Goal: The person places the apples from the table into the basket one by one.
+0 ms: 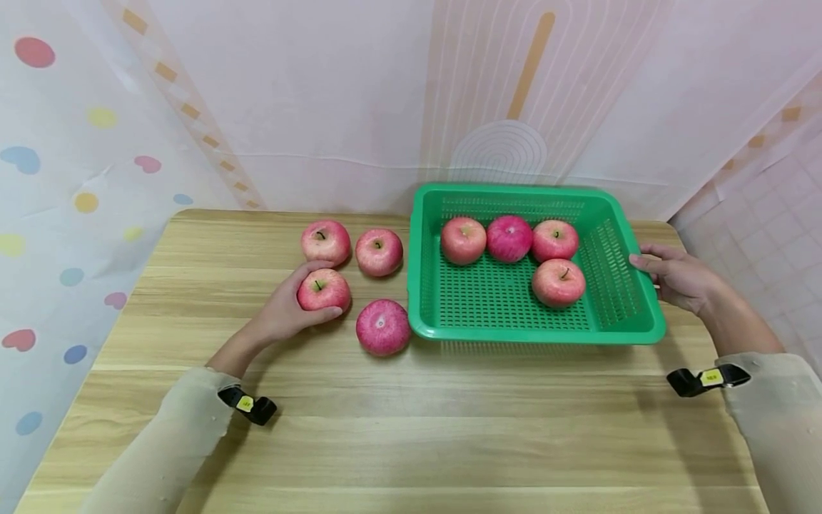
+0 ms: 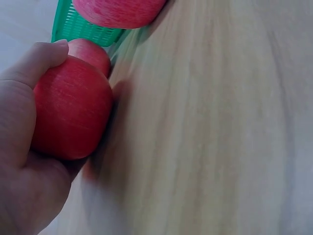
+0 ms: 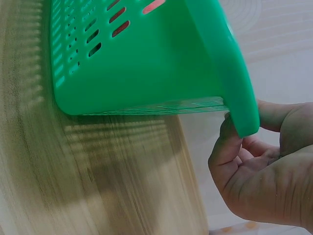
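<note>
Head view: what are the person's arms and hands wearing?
Both arms wear loose cream long sleeves. A black wrist clip with a small yellow tag sits at each cuff, left and right. The left hand and right hand are bare.

Your right hand (image 3: 266,166) holds the rim of the green slotted plastic basket (image 3: 146,63), thumb under the lip and a finger behind it. Red fruit shows through the upper slots. The basket rests on the pale wooden tabletop (image 3: 98,186), casting striped shadows.
</note>
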`<move>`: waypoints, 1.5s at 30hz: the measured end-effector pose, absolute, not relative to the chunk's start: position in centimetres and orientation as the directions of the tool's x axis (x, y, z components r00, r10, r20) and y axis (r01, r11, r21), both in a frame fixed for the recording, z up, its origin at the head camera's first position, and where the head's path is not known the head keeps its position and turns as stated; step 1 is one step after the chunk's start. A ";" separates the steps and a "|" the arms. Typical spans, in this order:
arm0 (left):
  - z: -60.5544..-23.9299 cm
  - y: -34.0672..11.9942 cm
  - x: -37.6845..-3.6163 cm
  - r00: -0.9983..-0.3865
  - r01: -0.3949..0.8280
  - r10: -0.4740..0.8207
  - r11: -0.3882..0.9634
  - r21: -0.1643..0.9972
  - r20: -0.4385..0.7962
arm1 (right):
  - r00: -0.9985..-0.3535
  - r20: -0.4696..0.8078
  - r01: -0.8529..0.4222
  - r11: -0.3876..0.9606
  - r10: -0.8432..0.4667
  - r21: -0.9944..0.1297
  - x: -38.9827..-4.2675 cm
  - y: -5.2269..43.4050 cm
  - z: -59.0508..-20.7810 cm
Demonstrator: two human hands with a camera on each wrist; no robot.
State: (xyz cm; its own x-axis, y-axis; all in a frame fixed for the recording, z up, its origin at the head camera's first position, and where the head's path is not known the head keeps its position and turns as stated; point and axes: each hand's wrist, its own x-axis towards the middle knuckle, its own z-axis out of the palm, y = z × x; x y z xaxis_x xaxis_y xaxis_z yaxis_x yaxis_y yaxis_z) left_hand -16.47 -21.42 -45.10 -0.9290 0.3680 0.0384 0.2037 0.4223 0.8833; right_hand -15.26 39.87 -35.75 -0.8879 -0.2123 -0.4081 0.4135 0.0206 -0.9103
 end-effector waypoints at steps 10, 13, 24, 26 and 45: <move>-43.4 -22.2 -16.8 -0.914 0.202 0.406 0.496 0.844 -0.019 | -0.890 -0.397 0.405 0.012 -0.225 -0.914 -15.5 39.8 -35.7; -42.4 -22.7 -17.0 -0.914 0.196 0.404 0.526 0.828 -0.040 | -0.890 -0.396 0.404 0.012 -0.227 -0.915 -15.5 39.8 -35.7; -39.0 -23.4 -17.5 -0.877 0.242 0.479 0.509 0.826 -0.039 | -0.887 -0.403 0.408 0.024 -0.224 -0.913 -15.5 39.8 -35.7; -38.4 -23.5 -17.7 -0.868 0.240 0.494 0.511 0.825 -0.054 | -0.887 -0.406 0.410 0.029 -0.221 -0.912 -15.5 39.8 -35.7; -33.0 -21.6 -20.0 -0.772 0.235 0.625 0.450 0.862 -0.115 | -0.888 -0.402 0.407 0.023 -0.225 -0.913 -15.3 40.0 -35.9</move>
